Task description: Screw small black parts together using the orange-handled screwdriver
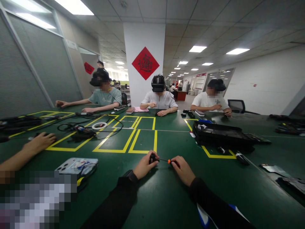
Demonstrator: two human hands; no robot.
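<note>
Right, straight to the head view, and both hands are up front over the green surface (164,197), close together with a short gap between them. Left hand (143,167) first: thumb and fingers are closed in a pinch on a small black part (152,157), which shows above the fingertips. Across the gap, the right hand (183,170) has its fingers gathered around the orange-collared end of what looks like a screwdriver (169,161), the rest of its handle lost under the grip. And look at the line of it! The thin dark shaft bridges the gap side to side, its long axis running almost level from the right fingers towards the black part, sloping just slightly down to the right. So the tool's tip end lies nearest the left hand, the orange end at the right; whether the tip sits in the part or merely meets it, I can't tell, as it's too small. Beyond the hands, yellow tape (142,151) marks out boxes; over to the right sits a long black tray (220,133), well apart. On the left, near a patterned phone-like thing (78,166), another person's hand (43,141) rests on the surface.
</note>
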